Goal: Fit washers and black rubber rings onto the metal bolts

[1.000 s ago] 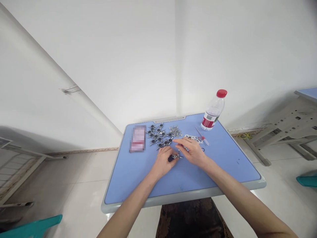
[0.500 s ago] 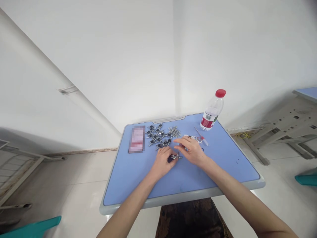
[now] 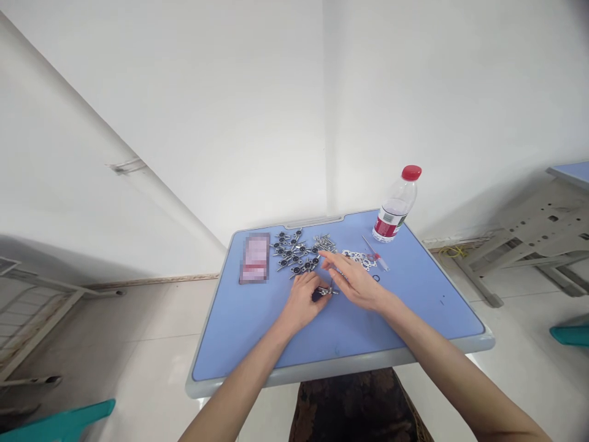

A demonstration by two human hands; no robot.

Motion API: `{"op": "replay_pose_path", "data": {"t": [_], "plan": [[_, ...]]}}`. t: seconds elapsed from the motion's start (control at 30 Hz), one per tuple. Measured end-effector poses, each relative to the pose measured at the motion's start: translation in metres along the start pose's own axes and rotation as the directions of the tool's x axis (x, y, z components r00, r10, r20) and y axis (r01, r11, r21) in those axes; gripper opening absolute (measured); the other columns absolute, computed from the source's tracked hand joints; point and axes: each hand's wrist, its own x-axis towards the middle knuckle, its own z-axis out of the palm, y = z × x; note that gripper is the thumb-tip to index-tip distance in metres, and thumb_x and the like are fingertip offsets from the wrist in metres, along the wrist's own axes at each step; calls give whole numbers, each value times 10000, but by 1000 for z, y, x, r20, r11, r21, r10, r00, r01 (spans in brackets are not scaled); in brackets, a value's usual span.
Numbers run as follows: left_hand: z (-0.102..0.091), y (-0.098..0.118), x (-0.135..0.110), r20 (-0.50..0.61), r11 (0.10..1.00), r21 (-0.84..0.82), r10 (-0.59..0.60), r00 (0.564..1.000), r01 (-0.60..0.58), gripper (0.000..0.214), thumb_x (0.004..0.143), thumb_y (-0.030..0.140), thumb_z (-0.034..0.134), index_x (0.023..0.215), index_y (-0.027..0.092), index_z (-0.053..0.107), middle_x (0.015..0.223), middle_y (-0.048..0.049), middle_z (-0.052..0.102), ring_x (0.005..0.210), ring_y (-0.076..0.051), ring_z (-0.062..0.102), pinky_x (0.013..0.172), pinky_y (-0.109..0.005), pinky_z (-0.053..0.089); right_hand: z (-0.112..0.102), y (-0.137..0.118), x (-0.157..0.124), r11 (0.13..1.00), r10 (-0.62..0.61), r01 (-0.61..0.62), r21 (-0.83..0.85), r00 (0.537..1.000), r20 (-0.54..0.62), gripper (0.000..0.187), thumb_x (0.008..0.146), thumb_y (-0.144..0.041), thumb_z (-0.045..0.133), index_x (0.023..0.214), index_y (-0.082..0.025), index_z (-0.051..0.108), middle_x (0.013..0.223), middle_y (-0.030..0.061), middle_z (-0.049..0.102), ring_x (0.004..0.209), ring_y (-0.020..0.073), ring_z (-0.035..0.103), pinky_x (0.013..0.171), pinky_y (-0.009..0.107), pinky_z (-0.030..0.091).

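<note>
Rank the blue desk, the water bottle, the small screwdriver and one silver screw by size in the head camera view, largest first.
Largest to smallest: the blue desk, the water bottle, the small screwdriver, then one silver screw.

There's just one view, from a camera worn on the person's head, facing forward and tipped down. It sits close above the table [image 3: 414, 325], with the left hand [image 3: 301, 302] and right hand [image 3: 356, 285] below centre, and its wide field also takes in the wall [image 3: 193, 110] and floor [image 3: 133, 325].

Glossy metal screws [image 3: 324, 243] on matt plastic desktop [image 3: 340, 331].
</note>
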Motion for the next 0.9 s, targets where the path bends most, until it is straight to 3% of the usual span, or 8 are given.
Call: {"op": "replay_pose_path", "data": {"t": [0.1,0.2,0.27,0.4,0.47,0.6,0.73,0.9], "plan": [[0,-1,0,-4,1000,5,4,1000,-4,64,803,168,655,841,193,608,861,-9,621,857,-201,572,796,-346,381,2,1,1,999,-18,18,35,1000,-8,388,1000,-171,336,1372,-236,426,987,64,652,887,173,612,792,324,512],[1,-1,1,1,1000,6,1,1000,-1,55,808,163,646,835,194,607,893,-15,629,876,-205,572,800,-350,380,7,3,2,998,-22,18,-52,997,-76,234,980,-226,445,1166,-228,587,901,48,670,779,173,612,719,311,506],[0,0,1,7,1000,4,-3,1000,3,60,808,156,641,842,194,609,895,-15,629,878,-205,572,802,-351,382,6,2,3,997,-27,20,-81,996,-85,197,969,-259,481,1118,-220,605,888,50,672,767,179,611,712,317,508],[1,0,1,11,1000,-3,-2,1000,2,73,804,161,649,854,197,608,858,-7,615,863,-199,571,803,-351,387,-3,-3,2,1000,-10,9,29,1000,29,377,999,-191,354,1367,-224,431,1004,72,652,928,185,606,822,343,509],[1,0,1,5,1000,3,-3,1000,3,73,802,169,657,846,196,606,858,-7,614,862,-200,571,802,-353,385,-4,-4,2,998,-11,10,63,1000,24,384,1000,-177,341,1366,-238,439,978,59,655,888,175,612,801,331,513],[1,-1,1,0,1000,7,1,1000,-1,71,802,158,653,834,197,602,885,-11,630,879,-205,574,799,-353,382,5,2,4,999,-10,12,39,999,-49,243,978,-202,438,1161,-237,595,956,46,678,811,163,625,747,300,509],[1,0,1,1,1000,3,-2,1000,2,72,802,153,649,836,196,603,906,-15,635,892,-205,573,808,-353,384,9,4,4,999,23,-27,-32,994,-108,153,957,-271,513,1046,-226,629,877,41,684,699,157,613,654,281,495],[0,0,1,12,1000,4,-11,1000,11,48,813,188,648,840,197,610,870,-18,627,862,-203,575,803,-357,388,-3,-1,1,1000,-1,1,4,1000,-14,339,1000,-209,365,1318,-216,483,1002,76,666,915,189,624,794,337,513]]}}
